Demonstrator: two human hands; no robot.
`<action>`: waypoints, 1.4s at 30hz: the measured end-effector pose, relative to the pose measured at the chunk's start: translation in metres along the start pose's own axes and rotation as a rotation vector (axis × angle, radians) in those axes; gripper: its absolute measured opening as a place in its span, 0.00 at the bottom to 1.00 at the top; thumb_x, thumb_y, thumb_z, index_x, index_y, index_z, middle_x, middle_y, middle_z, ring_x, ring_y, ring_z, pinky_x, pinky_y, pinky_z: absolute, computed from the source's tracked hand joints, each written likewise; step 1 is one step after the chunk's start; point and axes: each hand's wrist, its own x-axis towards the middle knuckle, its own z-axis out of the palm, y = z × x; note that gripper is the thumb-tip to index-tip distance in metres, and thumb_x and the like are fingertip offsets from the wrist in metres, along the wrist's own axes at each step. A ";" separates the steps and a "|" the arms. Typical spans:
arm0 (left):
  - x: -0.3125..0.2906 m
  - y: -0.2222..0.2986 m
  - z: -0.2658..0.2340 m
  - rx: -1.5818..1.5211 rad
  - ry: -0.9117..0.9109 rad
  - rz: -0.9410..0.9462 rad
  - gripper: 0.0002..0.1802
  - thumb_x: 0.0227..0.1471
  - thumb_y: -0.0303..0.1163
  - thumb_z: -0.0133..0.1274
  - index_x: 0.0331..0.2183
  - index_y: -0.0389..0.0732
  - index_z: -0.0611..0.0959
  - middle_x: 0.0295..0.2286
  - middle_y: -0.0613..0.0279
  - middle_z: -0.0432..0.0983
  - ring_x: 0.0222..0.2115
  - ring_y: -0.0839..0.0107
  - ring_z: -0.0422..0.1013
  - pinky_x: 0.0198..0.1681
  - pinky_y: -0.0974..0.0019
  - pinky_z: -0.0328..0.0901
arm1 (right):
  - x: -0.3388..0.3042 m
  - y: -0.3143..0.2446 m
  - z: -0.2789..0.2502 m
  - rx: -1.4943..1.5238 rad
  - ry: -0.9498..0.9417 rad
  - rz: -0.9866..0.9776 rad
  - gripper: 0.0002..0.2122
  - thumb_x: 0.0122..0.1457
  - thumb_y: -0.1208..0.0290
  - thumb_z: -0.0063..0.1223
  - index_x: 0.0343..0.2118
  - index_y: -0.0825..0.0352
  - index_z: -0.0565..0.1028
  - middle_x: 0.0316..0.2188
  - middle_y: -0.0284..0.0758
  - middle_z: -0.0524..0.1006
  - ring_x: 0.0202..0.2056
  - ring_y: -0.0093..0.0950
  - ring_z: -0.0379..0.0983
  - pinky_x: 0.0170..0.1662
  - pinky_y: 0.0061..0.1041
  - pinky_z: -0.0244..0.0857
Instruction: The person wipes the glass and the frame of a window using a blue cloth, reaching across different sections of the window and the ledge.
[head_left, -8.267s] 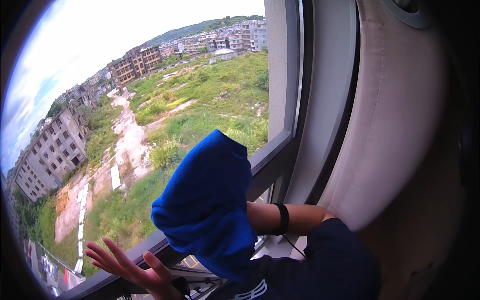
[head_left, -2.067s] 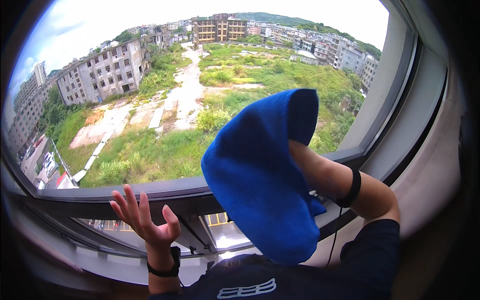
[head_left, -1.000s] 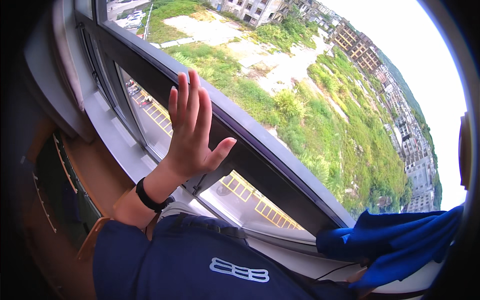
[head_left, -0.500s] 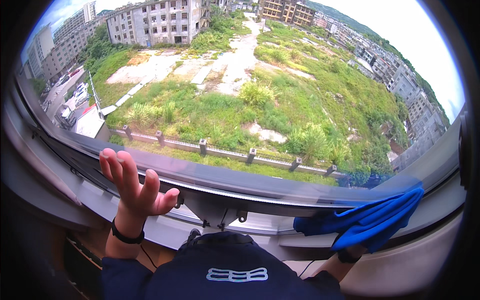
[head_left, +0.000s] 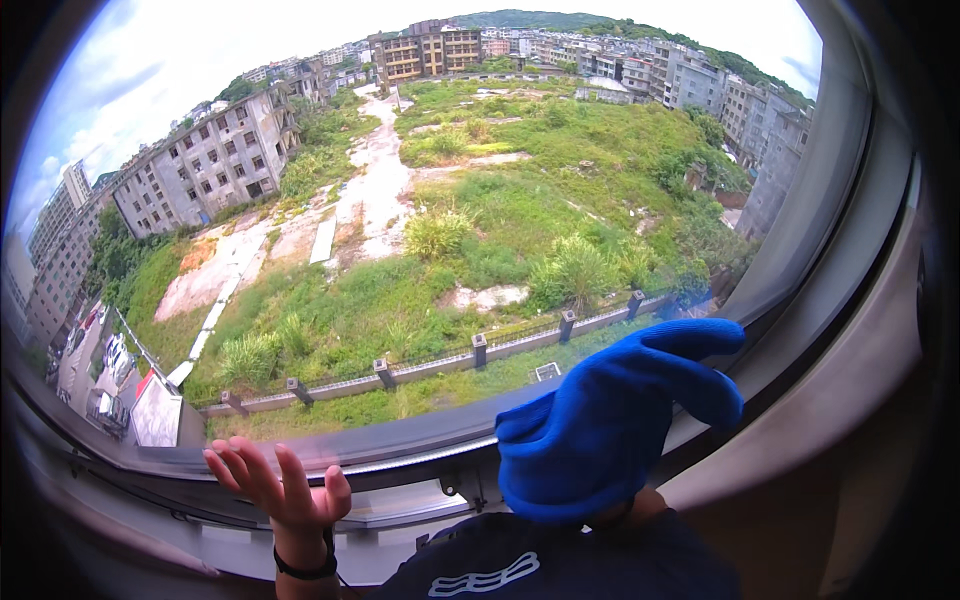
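A blue cloth [head_left: 600, 435] is draped over my right hand [head_left: 641, 507], in front of the lower right part of a large window. Its folds hide my fingers, and only skin by the wrist shows below it. Two folded ends of the cloth stick out to the right. My left hand [head_left: 285, 490] is raised near the bottom window frame [head_left: 400, 458], palm up, with its fingers apart and nothing in them. A black band [head_left: 306, 572] circles the left wrist.
The window's grey side frame [head_left: 835, 270] curves up on the right. A small dark latch [head_left: 450, 487] sits below the bottom rail. Outside lie an overgrown grassy lot [head_left: 480, 250], a low fence [head_left: 430, 370] and weathered buildings [head_left: 205, 160].
My right hand has moved left and up with the blue cloth, which now bunches over it. The view has tilted up and turned right. My left hand stays open, now lower in the picture.
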 end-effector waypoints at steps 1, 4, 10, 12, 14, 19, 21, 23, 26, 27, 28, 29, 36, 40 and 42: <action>-0.002 -0.005 -0.003 0.031 -0.008 0.001 0.37 0.57 0.47 0.39 0.64 0.44 0.56 0.63 0.36 0.45 0.64 0.39 0.42 0.63 0.34 0.36 | 0.006 0.020 0.017 0.060 -0.019 0.181 0.10 0.64 0.69 0.41 0.43 0.65 0.73 0.31 0.34 0.73 0.32 0.25 0.69 0.38 0.28 0.63; 0.002 -0.006 -0.001 0.007 0.010 0.012 0.36 0.57 0.46 0.39 0.64 0.43 0.58 0.63 0.36 0.46 0.64 0.40 0.43 0.63 0.34 0.37 | -0.010 0.015 -0.005 -1.085 -0.396 0.885 0.15 0.62 0.70 0.51 0.50 0.68 0.72 0.44 0.41 0.77 0.46 0.30 0.73 0.51 0.30 0.66; -0.015 -0.003 0.002 -0.071 0.008 -0.063 0.35 0.57 0.44 0.41 0.62 0.39 0.61 0.62 0.36 0.48 0.63 0.40 0.45 0.62 0.34 0.41 | 0.058 -0.119 -0.050 -2.159 -0.179 -0.543 0.15 0.62 0.70 0.50 0.51 0.68 0.71 0.45 0.41 0.76 0.47 0.30 0.72 0.52 0.30 0.65; -0.007 -0.004 -0.002 -0.055 0.008 -0.055 0.35 0.57 0.44 0.41 0.62 0.39 0.61 0.62 0.36 0.48 0.63 0.40 0.45 0.62 0.34 0.41 | 0.067 -0.169 -0.057 -2.272 -0.065 -0.625 0.15 0.63 0.70 0.49 0.51 0.68 0.70 0.45 0.40 0.75 0.47 0.30 0.71 0.52 0.30 0.64; -0.004 -0.003 -0.002 -0.035 0.015 -0.044 0.34 0.57 0.42 0.41 0.62 0.39 0.61 0.62 0.37 0.48 0.64 0.40 0.45 0.63 0.35 0.41 | 0.058 -0.194 -0.055 -2.312 -0.018 -0.628 0.16 0.63 0.70 0.49 0.52 0.68 0.70 0.46 0.40 0.75 0.48 0.30 0.71 0.53 0.30 0.64; -0.020 -0.031 -0.011 0.115 0.052 -0.098 0.33 0.57 0.39 0.42 0.61 0.36 0.62 0.62 0.38 0.49 0.64 0.41 0.45 0.63 0.37 0.41 | 0.012 -0.127 -0.054 -2.248 -0.079 -0.547 0.16 0.63 0.69 0.48 0.52 0.68 0.69 0.46 0.40 0.74 0.48 0.30 0.70 0.53 0.30 0.63; -0.023 -0.042 -0.006 0.149 0.052 -0.140 0.32 0.57 0.39 0.42 0.61 0.36 0.63 0.62 0.38 0.49 0.64 0.42 0.46 0.64 0.38 0.41 | -0.009 -0.079 -0.047 -2.099 -0.195 -0.360 0.16 0.63 0.69 0.47 0.53 0.68 0.69 0.47 0.40 0.74 0.49 0.29 0.70 0.54 0.30 0.63; -0.031 -0.052 0.001 0.185 0.079 -0.155 0.33 0.59 0.43 0.40 0.61 0.36 0.61 0.63 0.40 0.49 0.64 0.43 0.46 0.64 0.41 0.42 | -0.034 -0.034 -0.040 -1.813 -0.352 0.000 0.16 0.63 0.69 0.47 0.53 0.68 0.68 0.47 0.40 0.73 0.49 0.29 0.70 0.54 0.30 0.62; -0.048 -0.057 0.022 0.010 0.108 -0.215 0.35 0.58 0.47 0.39 0.62 0.39 0.61 0.63 0.41 0.47 0.64 0.40 0.44 0.63 0.36 0.39 | -0.057 0.020 -0.045 -1.452 -0.541 0.459 0.17 0.64 0.68 0.46 0.53 0.68 0.68 0.48 0.40 0.73 0.49 0.29 0.69 0.54 0.30 0.62; -0.054 -0.065 0.026 -0.011 0.109 -0.192 0.35 0.58 0.47 0.39 0.62 0.39 0.61 0.63 0.41 0.47 0.64 0.40 0.44 0.63 0.36 0.39 | -0.063 0.034 -0.047 -1.414 -0.572 0.514 0.17 0.64 0.68 0.46 0.53 0.68 0.67 0.48 0.40 0.73 0.50 0.29 0.69 0.54 0.30 0.62; -0.059 -0.063 0.027 -0.025 0.114 -0.182 0.35 0.58 0.47 0.39 0.62 0.40 0.60 0.63 0.41 0.46 0.64 0.39 0.44 0.63 0.36 0.39 | -0.066 0.038 -0.047 -1.432 -0.590 0.532 0.17 0.64 0.68 0.46 0.54 0.68 0.67 0.48 0.40 0.73 0.50 0.29 0.69 0.55 0.30 0.62; -0.059 -0.063 0.026 -0.028 0.128 -0.168 0.35 0.58 0.47 0.38 0.63 0.42 0.60 0.63 0.41 0.46 0.64 0.39 0.44 0.63 0.35 0.39 | -0.064 0.038 -0.049 -1.481 -0.600 0.479 0.17 0.64 0.68 0.46 0.54 0.68 0.67 0.48 0.40 0.72 0.50 0.29 0.69 0.55 0.30 0.61; -0.058 -0.059 0.026 -0.020 0.093 -0.101 0.36 0.56 0.47 0.40 0.62 0.43 0.61 0.63 0.40 0.48 0.63 0.39 0.45 0.63 0.34 0.39 | -0.013 -0.049 -0.054 -2.329 -0.213 -0.598 0.18 0.64 0.67 0.45 0.55 0.68 0.66 0.49 0.39 0.71 0.51 0.29 0.67 0.56 0.30 0.60; -0.060 -0.070 0.037 -0.029 0.108 -0.104 0.37 0.55 0.48 0.41 0.63 0.44 0.61 0.63 0.40 0.47 0.63 0.38 0.44 0.63 0.34 0.38 | -0.022 -0.061 -0.062 -2.423 -0.055 -0.665 0.18 0.65 0.67 0.44 0.55 0.67 0.65 0.50 0.39 0.71 0.51 0.29 0.67 0.56 0.29 0.60; -0.059 -0.068 0.029 -0.059 0.080 -0.104 0.37 0.54 0.49 0.42 0.63 0.45 0.61 0.63 0.40 0.47 0.64 0.38 0.43 0.63 0.34 0.38 | -0.040 -0.052 -0.049 -2.464 -0.021 -0.644 0.18 0.65 0.67 0.43 0.55 0.67 0.64 0.50 0.39 0.70 0.52 0.29 0.66 0.56 0.29 0.59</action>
